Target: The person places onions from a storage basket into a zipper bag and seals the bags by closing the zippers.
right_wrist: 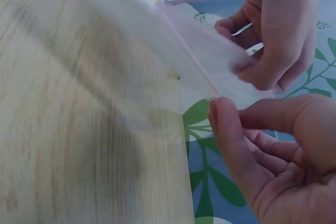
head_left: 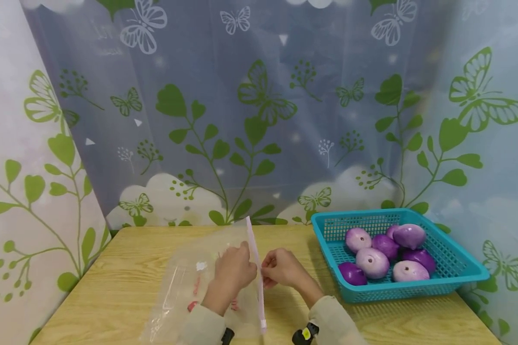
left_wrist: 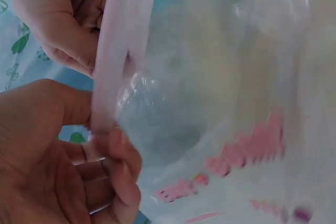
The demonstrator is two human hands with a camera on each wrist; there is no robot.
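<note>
Held the clear bag over the wooden surface, at seven o'clock from the middle of the head view. Pinched its pink strip between thumb and fingers of the left hand, and likewise from the other side with the right hand at six o'clock, presumably to steady limp plastic along its firmest edge. Could not tell of any parting between the layers. Saw purple onions at four o'clock inside the turquoise basket, apparently for containment by raised walls, well apart from the bag, perhaps for elbow room.
</note>
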